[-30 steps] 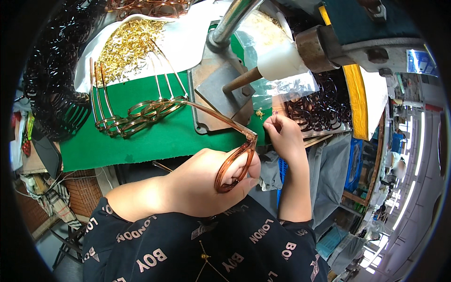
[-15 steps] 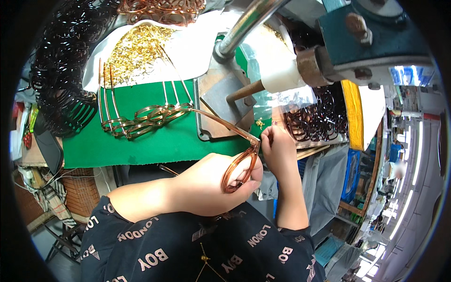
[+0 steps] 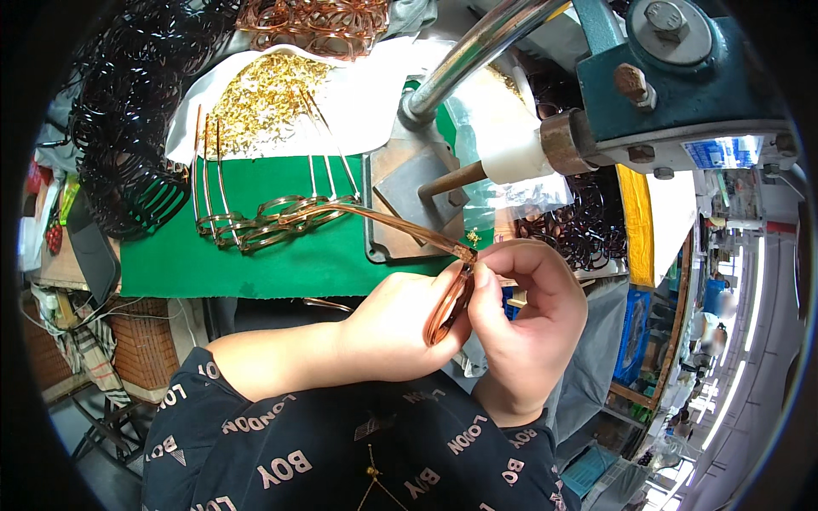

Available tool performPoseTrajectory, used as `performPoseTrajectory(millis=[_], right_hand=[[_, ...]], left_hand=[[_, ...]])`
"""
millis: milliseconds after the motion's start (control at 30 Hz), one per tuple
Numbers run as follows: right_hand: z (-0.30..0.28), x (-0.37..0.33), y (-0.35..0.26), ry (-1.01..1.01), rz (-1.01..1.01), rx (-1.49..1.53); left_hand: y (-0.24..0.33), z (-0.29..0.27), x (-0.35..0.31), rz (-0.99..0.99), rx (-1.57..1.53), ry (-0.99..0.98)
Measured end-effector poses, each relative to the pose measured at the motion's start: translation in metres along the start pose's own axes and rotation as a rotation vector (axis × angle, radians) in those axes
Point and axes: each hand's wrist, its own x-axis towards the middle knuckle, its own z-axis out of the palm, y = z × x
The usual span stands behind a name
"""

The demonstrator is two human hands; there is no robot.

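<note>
Both hands have drawn nearer the chest since the earlier frame, the left hand (image 3: 388, 328) clenched around the amber eyeglass frame (image 3: 445, 298) and the right hand (image 3: 524, 315) pinching its hinge corner. One temple arm (image 3: 383, 221) runs up-left from the hinge over the green mat (image 3: 256, 260). Palms hide most of the front; the hinge part is too small to discern.
</note>
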Motion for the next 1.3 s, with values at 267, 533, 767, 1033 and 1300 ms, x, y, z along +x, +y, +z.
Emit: performPoseTrajectory(millis=[267, 533, 767, 1033, 1300], right_hand=[[-0.002, 0.0, -0.01, 0.01, -0.093, -0.038], [-0.006, -0.003, -0.007, -0.019, -0.025, 0.131], [-0.011, 0.007, -0.002, -0.199, 0.287, 0.664], [-0.019, 0.018, 0.003, -0.352, 0.231, 0.602], [-0.029, 0.028, 0.001, -0.465, 0.194, 0.546]], left_hand=[[0.012, -0.007, -0.001, -0.063, -0.343, -0.115], [0.031, -0.02, 0.0, -0.376, -0.788, -0.276], [0.03, -0.019, -0.001, -0.337, -0.861, -0.389], [0.034, -0.026, 0.003, -0.405, -0.773, -0.492], [0.037, -0.029, 0.003, -0.407, -0.674, -0.552]])
